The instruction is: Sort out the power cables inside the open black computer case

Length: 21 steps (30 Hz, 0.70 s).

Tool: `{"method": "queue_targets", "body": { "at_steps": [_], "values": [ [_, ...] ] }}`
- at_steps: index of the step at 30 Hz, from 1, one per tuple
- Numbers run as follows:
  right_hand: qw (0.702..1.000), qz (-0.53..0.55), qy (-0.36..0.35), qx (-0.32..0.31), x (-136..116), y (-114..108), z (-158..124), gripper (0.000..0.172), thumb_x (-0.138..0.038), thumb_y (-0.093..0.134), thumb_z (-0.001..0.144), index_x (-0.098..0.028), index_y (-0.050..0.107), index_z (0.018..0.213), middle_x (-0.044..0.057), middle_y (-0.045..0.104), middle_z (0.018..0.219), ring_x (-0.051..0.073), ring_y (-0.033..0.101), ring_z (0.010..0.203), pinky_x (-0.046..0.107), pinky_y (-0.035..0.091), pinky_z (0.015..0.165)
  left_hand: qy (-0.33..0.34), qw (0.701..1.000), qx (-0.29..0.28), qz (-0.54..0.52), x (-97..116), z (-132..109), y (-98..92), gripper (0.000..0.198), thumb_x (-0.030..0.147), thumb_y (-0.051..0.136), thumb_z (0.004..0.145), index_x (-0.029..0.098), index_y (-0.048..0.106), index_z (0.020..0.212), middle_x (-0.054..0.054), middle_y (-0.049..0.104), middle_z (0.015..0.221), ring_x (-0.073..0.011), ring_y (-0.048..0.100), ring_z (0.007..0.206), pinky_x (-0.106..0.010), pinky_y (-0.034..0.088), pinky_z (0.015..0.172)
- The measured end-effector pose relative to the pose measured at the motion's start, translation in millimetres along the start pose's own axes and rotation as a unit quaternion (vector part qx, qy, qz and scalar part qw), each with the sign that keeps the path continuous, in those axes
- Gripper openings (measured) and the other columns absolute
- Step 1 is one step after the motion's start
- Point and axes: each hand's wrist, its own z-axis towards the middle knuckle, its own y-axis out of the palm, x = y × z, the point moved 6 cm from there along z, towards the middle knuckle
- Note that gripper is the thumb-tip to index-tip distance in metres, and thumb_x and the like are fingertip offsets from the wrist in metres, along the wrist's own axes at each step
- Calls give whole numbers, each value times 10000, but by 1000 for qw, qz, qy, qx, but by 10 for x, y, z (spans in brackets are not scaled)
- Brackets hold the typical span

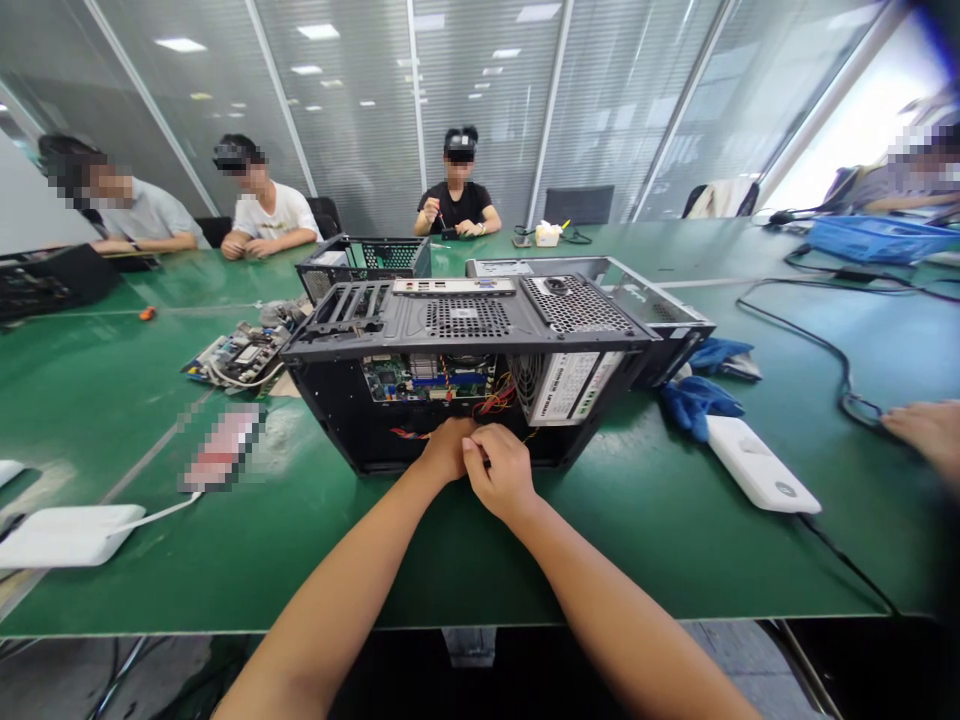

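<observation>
A black computer case [341, 430] stands on the table in front of me, its open side facing me. Inside it show a motherboard [405, 378], a power supply [574, 388] with a white label, and bundled coloured wires [496, 398]. My left hand [450, 448] reaches into the lower part of the opening, its fingers hidden behind the right hand and in the case. Curled closed beside it is my right hand [501, 470], fingertips touching or very near the left hand. Whatever the right fingers pinch, if anything, is hidden.
Loose circuit boards [244, 355] and a phone [223, 448] cabled to a white power bank [71, 535] lie left. Another case [660, 310] stands behind. Blue gloves [701, 400], a white power bank [761, 465] and a person's hand [926, 435] are right. Co-workers sit across the table.
</observation>
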Motion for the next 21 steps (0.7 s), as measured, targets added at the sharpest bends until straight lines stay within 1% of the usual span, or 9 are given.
{"method": "queue_targets", "body": {
  "at_steps": [4,7,9,10,13,16,17,19,21],
  "values": [
    [1000,1,0,-3,20,3,-7,175,-202,463,883,-221,515,717,47,556,700,184,503,681,331,403,669,21,1000,-8,12,97,97,-31,111,208,589,762,185,632,663,-59,676,746,-223,650,847,-305,500,767],
    [1000,-2,9,4,30,-17,-5,188,-219,460,888,-222,508,707,49,553,692,185,500,674,330,398,667,53,998,6,25,173,35,-124,44,223,611,754,188,635,762,-79,678,911,-248,612,985,-353,467,891],
    [999,-11,34,10,53,-26,2,214,-238,443,903,-222,498,697,45,544,676,180,496,654,320,386,650,86,993,63,53,194,-74,-260,98,226,575,789,185,620,866,-89,657,973,-242,601,978,-365,464,886],
    [999,-18,49,3,68,-14,5,233,-252,434,914,-222,493,691,42,542,668,178,496,643,314,378,641,76,992,92,47,157,-134,-331,129,211,553,802,187,604,918,-83,652,970,-228,605,942,-347,476,838],
    [993,-38,87,-77,112,108,1,282,-320,434,934,-221,500,678,40,560,663,172,507,625,298,355,619,28,990,137,-27,-14,-305,-470,142,208,454,880,190,575,953,-35,645,812,-173,602,730,-291,470,679],
    [979,-25,146,-140,187,222,-21,285,-381,456,929,-217,541,711,37,588,675,168,515,616,286,335,598,20,980,153,-129,-137,-435,-519,118,211,464,887,180,577,884,-1,627,716,-130,577,651,-245,450,626],
    [975,-2,170,-140,215,240,-24,283,-390,454,929,-215,557,732,35,597,688,168,520,627,283,336,601,14,977,144,-159,-171,-464,-508,109,195,474,872,176,582,868,7,622,696,-117,568,622,-235,448,609],
    [966,74,216,-125,270,275,-22,309,-427,443,928,-214,578,750,24,608,714,165,531,651,278,348,614,28,969,95,-227,-192,-500,-444,138,157,482,846,170,585,935,14,632,704,-102,572,596,-226,464,595],
    [939,173,278,-104,347,327,-35,369,-499,451,905,-208,597,732,9,599,688,160,525,644,271,358,602,55,955,81,-280,-194,-529,-415,200,130,504,814,163,592,990,-10,655,810,-100,603,650,-234,495,635]
  ]
}}
